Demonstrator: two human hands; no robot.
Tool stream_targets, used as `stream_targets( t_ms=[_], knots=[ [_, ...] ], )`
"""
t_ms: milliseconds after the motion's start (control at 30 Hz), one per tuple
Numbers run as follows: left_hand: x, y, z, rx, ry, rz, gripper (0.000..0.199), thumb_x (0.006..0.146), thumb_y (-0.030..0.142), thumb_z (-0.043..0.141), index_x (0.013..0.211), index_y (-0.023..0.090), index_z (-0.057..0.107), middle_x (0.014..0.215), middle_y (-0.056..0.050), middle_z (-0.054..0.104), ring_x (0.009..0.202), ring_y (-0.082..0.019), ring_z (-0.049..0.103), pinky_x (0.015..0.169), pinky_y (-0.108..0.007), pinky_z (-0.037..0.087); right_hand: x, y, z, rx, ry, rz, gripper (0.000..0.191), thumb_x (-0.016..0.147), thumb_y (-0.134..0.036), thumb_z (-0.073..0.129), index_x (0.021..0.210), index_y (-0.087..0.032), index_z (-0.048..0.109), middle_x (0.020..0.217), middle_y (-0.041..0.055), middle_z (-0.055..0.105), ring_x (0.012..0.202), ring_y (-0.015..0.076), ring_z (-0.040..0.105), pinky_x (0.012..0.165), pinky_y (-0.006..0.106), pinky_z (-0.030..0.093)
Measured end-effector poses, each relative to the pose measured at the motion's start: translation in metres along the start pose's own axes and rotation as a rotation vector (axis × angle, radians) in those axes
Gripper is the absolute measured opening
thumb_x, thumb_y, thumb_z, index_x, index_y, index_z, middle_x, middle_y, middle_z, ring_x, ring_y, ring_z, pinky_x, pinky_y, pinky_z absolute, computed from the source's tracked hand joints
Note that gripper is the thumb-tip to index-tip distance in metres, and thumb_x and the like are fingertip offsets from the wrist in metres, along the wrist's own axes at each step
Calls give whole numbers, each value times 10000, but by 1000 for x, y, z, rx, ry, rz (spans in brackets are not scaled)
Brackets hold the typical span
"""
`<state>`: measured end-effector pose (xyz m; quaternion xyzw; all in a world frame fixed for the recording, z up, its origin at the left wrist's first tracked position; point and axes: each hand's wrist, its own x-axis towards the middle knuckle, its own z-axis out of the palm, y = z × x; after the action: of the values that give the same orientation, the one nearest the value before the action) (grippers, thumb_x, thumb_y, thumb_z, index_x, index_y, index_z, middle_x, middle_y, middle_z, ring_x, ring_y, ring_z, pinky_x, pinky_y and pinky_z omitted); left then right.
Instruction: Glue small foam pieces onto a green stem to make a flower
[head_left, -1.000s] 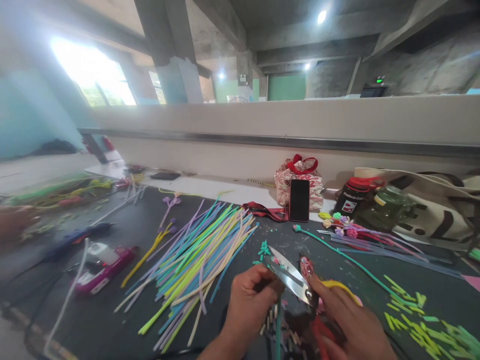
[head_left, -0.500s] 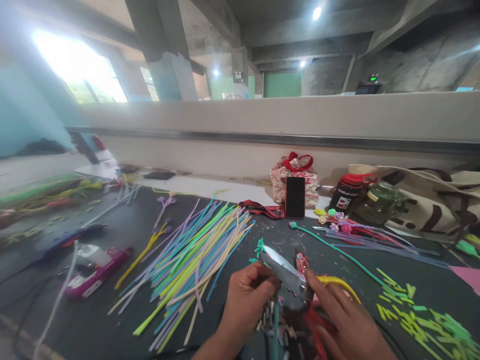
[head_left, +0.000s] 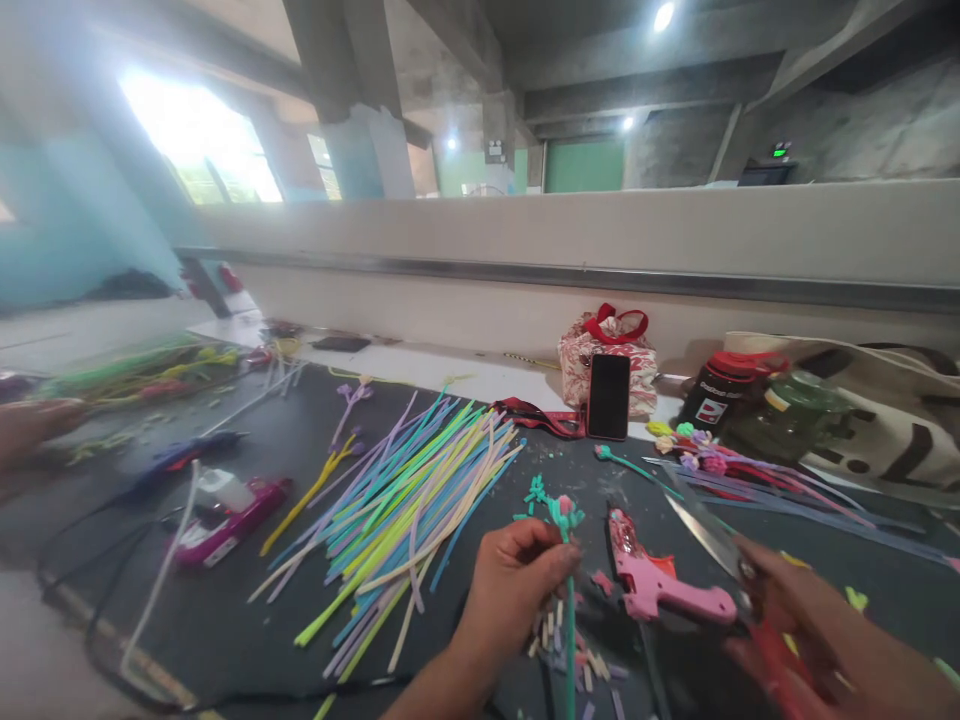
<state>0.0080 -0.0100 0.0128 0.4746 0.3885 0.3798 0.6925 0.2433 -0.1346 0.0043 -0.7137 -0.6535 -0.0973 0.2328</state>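
Note:
My left hand (head_left: 517, 575) pinches a teal pipe-cleaner flower (head_left: 566, 512) just under its head. A pink center sits among short teal pieces on top, and the stem hangs down past my fingers. In my right hand (head_left: 847, 640), blurred by motion, is a pair of scissors (head_left: 705, 530) with red handles, blades pointing up and left. Between the two hands a pink hot glue gun (head_left: 667, 590) lies on the dark table mat. Small teal clippings (head_left: 535, 493) lie just beyond the flower.
A spread of colored pipe cleaners (head_left: 412, 510) lies left of my hands. A phone (head_left: 608, 397) leans on a patterned bag (head_left: 577, 350). Finished flowers (head_left: 705, 450) and a black bottle (head_left: 716, 390) stand right. A purple power strip (head_left: 232, 520) and another person's hand (head_left: 37, 430) are left.
The scissors have moved right, away from the flower, with my right hand. The flower head and the glue gun now show plainly. The view has shifted a little left.

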Motion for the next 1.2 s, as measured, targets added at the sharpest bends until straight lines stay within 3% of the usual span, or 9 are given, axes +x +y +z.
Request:
stream_targets(
  t_ms=[133,267,500,633,800,900,1033,1200],
  knots=[
    [0,3,-4,-65,35,-8,200,626,295,684,588,140,563,519,25,562,392,-37,415,380,-148,300,-18,33,-14,-223,-37,76,487,771,-469,463,1198,-237,456,997,95,669,723,292,675,479,354,547],
    [1,7,-5,-113,38,-8,209,640,284,683,587,145,537,531,27,571,395,-31,416,373,-135,305,-44,57,-21,-257,-147,173,458,787,-457,412,1177,-239,515,1041,88,668,739,291,681,493,360,567],
    [1,7,-1,-78,37,-30,213,614,290,701,598,137,554,531,30,568,386,-27,419,361,-132,307,-62,72,-36,-235,-313,308,433,768,-407,495,1168,-247,542,1015,120,677,733,309,679,513,353,568],
    [2,6,-2,-52,54,-16,217,617,294,700,601,139,549,530,32,570,381,-28,421,358,-133,310,-58,78,-43,-221,-327,254,402,779,-376,516,1160,-255,552,986,112,688,743,296,678,509,327,550],
    [3,7,-2,-39,57,-7,221,615,300,702,605,140,548,533,31,573,387,-28,417,359,-126,310,-62,101,-34,-155,-361,130,516,745,-342,577,1242,-236,480,1079,87,645,901,291,634,672,365,544],
    [2,9,0,-15,66,-30,253,570,311,730,582,137,547,524,33,560,388,-29,404,358,-127,320,-61,97,-35,-187,-400,156,443,790,-307,519,1226,-235,497,1102,89,624,901,254,630,702,344,530],
    [5,7,-4,-17,171,-68,338,409,337,800,584,147,582,501,51,523,401,-51,406,342,-145,344,-52,78,-43,-228,-469,125,405,822,-254,469,1221,-187,494,1122,123,601,990,241,579,803,347,475],
    [15,-6,-15,5,176,-91,341,406,322,804,641,159,618,568,41,556,461,-66,437,364,-144,371,-47,70,-46,-269,-472,177,393,810,-190,478,1203,-214,490,1059,90,621,945,219,583,795,329,454]
  ],
)
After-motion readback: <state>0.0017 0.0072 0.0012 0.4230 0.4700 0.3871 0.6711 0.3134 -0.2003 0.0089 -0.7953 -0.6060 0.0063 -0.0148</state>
